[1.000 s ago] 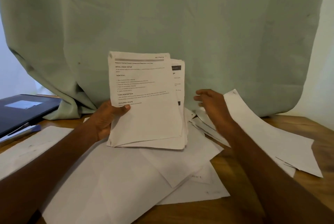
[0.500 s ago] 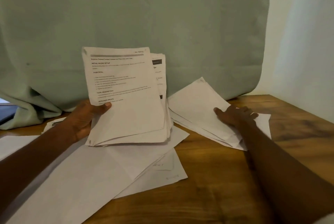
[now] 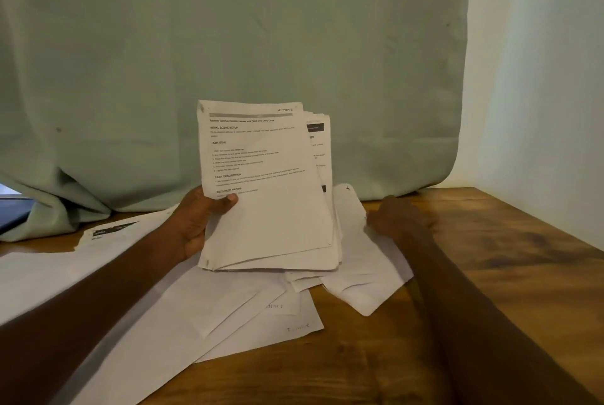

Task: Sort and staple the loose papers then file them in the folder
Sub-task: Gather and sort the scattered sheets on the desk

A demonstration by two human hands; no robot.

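A dark folder (image 3: 13, 213) peeks from under the green curtain (image 3: 228, 61) at far left. Loose sheets (image 3: 196, 306) cover the wooden table (image 3: 490, 274). The left hand (image 3: 196, 221) grips an upright stack of papers (image 3: 268, 208), hiding sheets behind. The right hand (image 3: 397, 220) pinches another bunch (image 3: 366, 274).

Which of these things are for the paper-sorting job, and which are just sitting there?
For the job:
- stack of papers in the left hand
- loose sheets under the right hand
- loose sheets spread on the table

Just there:
- green cloth
- wall
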